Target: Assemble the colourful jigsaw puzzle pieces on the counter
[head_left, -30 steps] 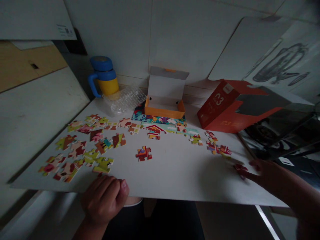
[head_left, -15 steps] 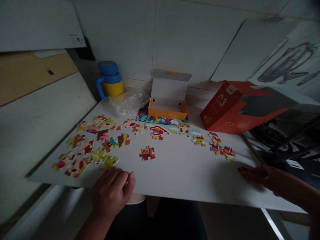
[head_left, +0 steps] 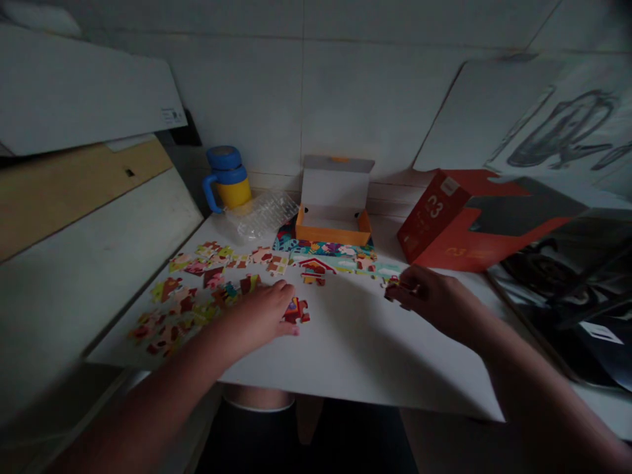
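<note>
My left hand reaches over the table at the left edge of a red puzzle piece with a purple and yellow print. Its thumb and fingers are spread apart around that edge, and the piece lies flat. Between the fingertips of my right hand is a dark-looking puzzle piece, its print hard to make out. That hand is just below the right end of the joined puzzle strip, covering pieces there. A house-roof piece belongs to the strip's middle.
Loose puzzle pieces spread over the table's left side, partly behind my left arm. At the back stand a blue and yellow mug, crumpled clear plastic, an open orange box and a large red carton.
My right hand has moved left and away from me, carrying its puzzle piece toward the strip. My left hand has gone from the table's front edge to the red piece. The view has shifted slightly.
</note>
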Demonstrator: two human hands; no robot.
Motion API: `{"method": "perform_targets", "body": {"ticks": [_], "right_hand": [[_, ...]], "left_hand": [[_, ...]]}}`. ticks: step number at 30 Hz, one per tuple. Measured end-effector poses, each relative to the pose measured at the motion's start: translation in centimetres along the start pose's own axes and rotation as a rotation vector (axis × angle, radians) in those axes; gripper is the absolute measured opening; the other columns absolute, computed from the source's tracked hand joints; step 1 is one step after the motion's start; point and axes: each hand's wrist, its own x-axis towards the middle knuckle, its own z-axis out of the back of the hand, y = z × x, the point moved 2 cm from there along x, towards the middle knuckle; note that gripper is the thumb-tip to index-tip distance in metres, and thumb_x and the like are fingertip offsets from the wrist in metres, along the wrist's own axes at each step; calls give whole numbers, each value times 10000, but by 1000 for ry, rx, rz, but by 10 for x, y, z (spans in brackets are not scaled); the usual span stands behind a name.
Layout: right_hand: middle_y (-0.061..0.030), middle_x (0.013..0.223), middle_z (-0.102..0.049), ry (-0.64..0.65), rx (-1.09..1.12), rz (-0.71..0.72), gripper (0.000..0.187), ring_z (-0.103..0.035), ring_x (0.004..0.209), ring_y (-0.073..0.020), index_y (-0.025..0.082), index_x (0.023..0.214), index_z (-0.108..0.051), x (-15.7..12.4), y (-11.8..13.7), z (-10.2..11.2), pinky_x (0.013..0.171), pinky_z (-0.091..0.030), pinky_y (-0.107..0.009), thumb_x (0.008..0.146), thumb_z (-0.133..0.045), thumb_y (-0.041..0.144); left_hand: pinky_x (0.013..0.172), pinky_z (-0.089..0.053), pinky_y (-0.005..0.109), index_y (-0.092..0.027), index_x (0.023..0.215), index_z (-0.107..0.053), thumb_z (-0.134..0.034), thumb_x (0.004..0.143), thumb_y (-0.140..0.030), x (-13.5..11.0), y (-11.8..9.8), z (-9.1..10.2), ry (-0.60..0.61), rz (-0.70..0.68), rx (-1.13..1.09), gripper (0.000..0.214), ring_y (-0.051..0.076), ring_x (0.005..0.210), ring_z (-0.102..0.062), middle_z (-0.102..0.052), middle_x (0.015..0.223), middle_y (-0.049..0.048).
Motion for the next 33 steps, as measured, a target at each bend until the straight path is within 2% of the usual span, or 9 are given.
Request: {"method": "perform_targets", "body": {"ticks": [2, 5, 7, 10, 12, 18, 25, 33], "right_hand": [[-37, 807, -761, 48, 38, 23, 344, -641, 630, -175, 242, 929, -667, 29, 32, -16, 595, -405, -293, 983, -699, 580], [-33, 868, -762, -22, 125, 61, 269, -644, 700, -173, 233, 950, -643, 62, 60, -45, 648, -403, -289, 986, -704, 492], [-27, 838, -737, -60, 171, 37, 233, -610, 681, -164, 227, 969, -636, 72, 64, -64, 634, -380, -285, 1003, -681, 453], [-25, 824, -717, 28, 172, 62, 200, -589, 688, -162, 221, 997, -673, 68, 58, -84, 635, -367, -280, 1008, -679, 420], [-22, 826, -713, 64, 176, 87, 198, -584, 696, -160, 223, 992, -686, 62, 53, -85, 640, -364, -279, 1006, -683, 420], [-37, 838, -718, 24, 118, 69, 209, -577, 689, -160, 220, 949, -670, 59, 48, -70, 637, -351, -288, 1002, -672, 423], [-37, 840, -740, 124, 104, 81, 242, -604, 685, -166, 227, 1024, -735, 56, 52, -82, 626, -362, -291, 1023, -655, 455], [-10, 750, -690, 86, 120, 103, 247, -569, 636, -153, 225, 945, -707, 56, 49, -81, 606, -340, -293, 1014, -660, 457]], "left_hand": [[869, -496, 368, -188, 1105, -686, -896, 851, -308, 22, 3, 13, 123, 23, -41, 351, 299, 1066, -726, -758, 1175, 96], [794, -446, 335, -215, 1034, -695, -919, 788, -278, 48, 10, 20, 237, 34, -112, 339, 269, 992, -705, -755, 1088, 48], [775, -425, 315, -229, 1004, -694, -918, 771, -286, 58, 14, 18, 254, -1, -185, 329, 241, 958, -683, -745, 1054, 20], [761, -419, 299, -230, 1029, -680, -900, 793, -356, 61, 21, 8, 229, -11, -267, 346, 216, 923, -650, -720, 1043, 6], [749, -416, 296, -228, 1055, -677, -875, 823, -394, 60, 25, 3, 217, 11, -290, 347, 207, 895, -629, -699, 1030, 5], [629, -342, 285, -244, 1057, -671, -848, 831, -402, 60, 28, -5, 267, 63, -381, 328, 168, 737, -541, -610, 850, -45], [597, -334, 287, -249, 1031, -650, -858, 839, -411, 61, 31, -12, 227, 68, -417, 325, 148, 676, -504, -582, 800, -62], [622, -339, 286, -241, 1076, -642, -879, 861, -416, 66, 27, -15, 166, 54, -447, 365, 138, 662, -490, -582, 801, -68]]}}
